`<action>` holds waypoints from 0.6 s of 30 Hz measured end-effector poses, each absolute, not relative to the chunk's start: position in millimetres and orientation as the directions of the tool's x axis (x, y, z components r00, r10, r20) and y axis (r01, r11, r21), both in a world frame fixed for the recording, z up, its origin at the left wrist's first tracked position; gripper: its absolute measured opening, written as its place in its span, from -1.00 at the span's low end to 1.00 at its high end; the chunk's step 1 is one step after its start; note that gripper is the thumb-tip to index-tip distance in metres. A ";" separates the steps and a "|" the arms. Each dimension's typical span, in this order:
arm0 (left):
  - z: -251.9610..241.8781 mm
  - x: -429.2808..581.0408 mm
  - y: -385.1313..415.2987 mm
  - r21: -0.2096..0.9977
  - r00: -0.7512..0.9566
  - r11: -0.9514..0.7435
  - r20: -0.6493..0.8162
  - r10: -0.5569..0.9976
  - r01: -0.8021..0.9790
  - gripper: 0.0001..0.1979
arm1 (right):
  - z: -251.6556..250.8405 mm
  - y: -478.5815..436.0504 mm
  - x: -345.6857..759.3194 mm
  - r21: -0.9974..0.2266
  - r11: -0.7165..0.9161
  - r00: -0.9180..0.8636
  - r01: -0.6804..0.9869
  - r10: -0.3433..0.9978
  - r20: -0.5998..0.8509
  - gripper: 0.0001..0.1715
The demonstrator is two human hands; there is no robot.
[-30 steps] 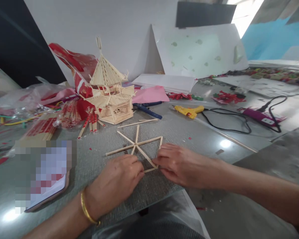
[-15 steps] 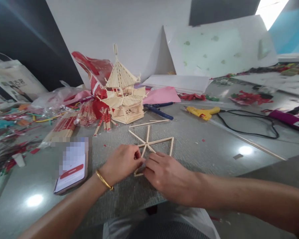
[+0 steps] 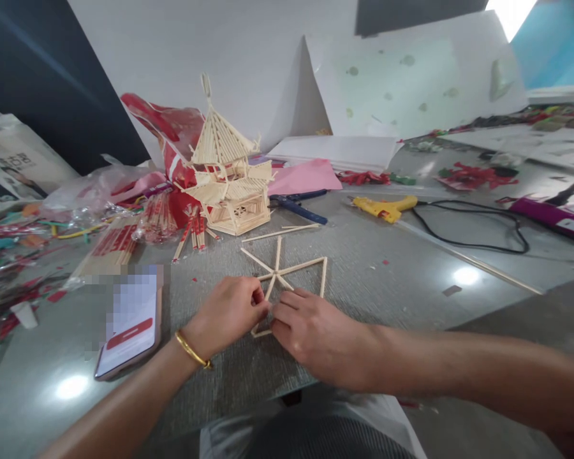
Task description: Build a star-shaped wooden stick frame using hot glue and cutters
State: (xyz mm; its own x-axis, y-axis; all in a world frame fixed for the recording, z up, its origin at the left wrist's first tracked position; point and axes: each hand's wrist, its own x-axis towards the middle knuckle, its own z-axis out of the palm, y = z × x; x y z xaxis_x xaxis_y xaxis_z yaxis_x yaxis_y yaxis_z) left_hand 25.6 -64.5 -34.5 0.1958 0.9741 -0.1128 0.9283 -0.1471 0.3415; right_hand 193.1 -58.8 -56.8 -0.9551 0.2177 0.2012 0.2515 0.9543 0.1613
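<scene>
A flat star-shaped frame of pale wooden sticks (image 3: 305, 266) lies on the grey table, its spokes meeting at a centre. My left hand (image 3: 232, 315), with a gold bracelet at the wrist, is closed by the frame's lower left spoke. Close against it, my right hand (image 3: 316, 331) curls its fingers over the lower part of the frame. What the fingertips pinch is hidden. Loose sticks (image 3: 268, 235) lie just beyond the frame. Behind them stands a small pagoda model (image 3: 234, 185) built of the same pale sticks.
A phone (image 3: 131, 325) lies left of my left hand. Packs of sticks (image 3: 108, 248) are farther left. Blue-handled pliers (image 3: 299, 207) rest behind the frame. At the right are a yellow glue gun (image 3: 387, 207), its black cord and a purple power strip (image 3: 550, 217).
The whole view has shifted slightly, so the objects appear a little farther left. Both hands keep nearly the same pose at the frame.
</scene>
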 end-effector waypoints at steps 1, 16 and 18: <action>-34.6 25.3 -64.4 0.339 0.200 -0.152 -0.110 0.974 0.929 -0.84 | -56.7 -58.7 193.4 0.159 0.954 -0.956 0.254 0.223 0.192 -0.89; -36.0 25.9 -66.5 0.343 0.191 -0.145 -0.105 0.976 0.928 -0.83 | -62.3 -56.6 194.6 0.159 0.952 -0.952 0.262 0.228 0.202 -0.90; -35.3 26.6 -67.0 0.349 0.193 -0.142 -0.116 0.974 0.926 -0.84 | -64.6 -57.2 193.7 0.168 0.948 -0.947 0.270 0.229 0.226 -0.89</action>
State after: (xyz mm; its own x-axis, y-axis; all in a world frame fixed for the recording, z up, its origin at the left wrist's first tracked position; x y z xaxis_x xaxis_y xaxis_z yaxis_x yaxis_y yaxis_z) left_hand 26.6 -67.0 -35.3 0.1932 0.9743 -0.1161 0.9264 -0.1422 0.3487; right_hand 193.7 -57.2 -64.6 -0.9468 0.2294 0.2259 0.2699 0.9481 0.1682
